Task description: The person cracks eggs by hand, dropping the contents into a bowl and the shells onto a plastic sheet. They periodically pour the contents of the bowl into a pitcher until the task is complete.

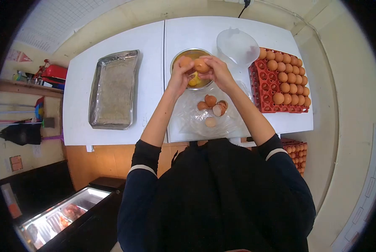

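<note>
Both hands are over a round metal bowl [201, 86]. Between the fingers of my left hand [179, 77] is one brown eggshell half [186, 62]. My right hand [220, 72] grips the other eggshell half [201, 65], close beside it. Below the fingers, yellow egg yolk [194, 79] shows against the bowl. Nearer my body, a clear plastic bag [192, 119] lies flat with several broken eggshells [210, 100] on it, some with the white inside facing up.
Stacked red egg trays [258, 90] with many brown eggs stand at the right. A translucent plastic container [237, 46] sits behind the bag. On the left lies a rectangular metal baking tray [114, 90]. More egg trays [296, 153] are below the white table [152, 50].
</note>
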A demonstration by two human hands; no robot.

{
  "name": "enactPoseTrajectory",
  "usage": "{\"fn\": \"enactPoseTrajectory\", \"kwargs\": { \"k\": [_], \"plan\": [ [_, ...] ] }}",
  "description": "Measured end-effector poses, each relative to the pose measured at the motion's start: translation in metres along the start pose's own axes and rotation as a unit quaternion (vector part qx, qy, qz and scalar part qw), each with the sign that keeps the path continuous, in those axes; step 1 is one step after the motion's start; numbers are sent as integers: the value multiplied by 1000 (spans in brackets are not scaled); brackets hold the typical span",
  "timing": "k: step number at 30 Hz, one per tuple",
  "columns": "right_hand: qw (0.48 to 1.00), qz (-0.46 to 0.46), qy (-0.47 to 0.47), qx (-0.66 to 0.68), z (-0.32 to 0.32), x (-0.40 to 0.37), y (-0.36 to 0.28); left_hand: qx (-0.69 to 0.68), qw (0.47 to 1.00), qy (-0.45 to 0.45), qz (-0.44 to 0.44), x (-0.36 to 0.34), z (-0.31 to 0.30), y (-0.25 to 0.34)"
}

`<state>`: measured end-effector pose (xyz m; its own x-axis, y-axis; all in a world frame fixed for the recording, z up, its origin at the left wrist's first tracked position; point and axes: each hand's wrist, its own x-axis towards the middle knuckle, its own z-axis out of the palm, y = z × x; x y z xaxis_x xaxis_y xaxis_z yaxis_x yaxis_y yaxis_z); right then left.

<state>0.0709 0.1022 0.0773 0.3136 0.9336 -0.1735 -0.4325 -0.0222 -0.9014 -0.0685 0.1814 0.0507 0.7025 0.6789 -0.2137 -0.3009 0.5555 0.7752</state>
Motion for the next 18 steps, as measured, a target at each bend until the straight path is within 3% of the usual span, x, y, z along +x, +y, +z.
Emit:
{"fn": "enactPoseTrajectory", "kwargs": {
  "k": [1,3,5,9,12,14,17,18],
  "plan": [
    [997,46,-38,53,-3,3,1,50,995,29,79,1,3,2],
    [987,91,-76,105,-2,6,3,71,993,25,87,3,4,8],
    [993,42,-79,-80,2,7,3,92,991,21,94,2,5,13],
    [984,28,-109,-138,4,13,-2,108,990,22,83,2,7,15],
    [988,44,-61,-133,8,16,-4,155,983,31,98,3,7,14],
    [968,67,-66,-234,9,19,-9,191,975,47,104,3,9,14],
    [959,27,-44,-278,7,27,4,295,940,85,146,11,3,7],
    [959,27,-44,-278,7,29,8,377,895,121,206,21,-8,-4]
  ]
}}
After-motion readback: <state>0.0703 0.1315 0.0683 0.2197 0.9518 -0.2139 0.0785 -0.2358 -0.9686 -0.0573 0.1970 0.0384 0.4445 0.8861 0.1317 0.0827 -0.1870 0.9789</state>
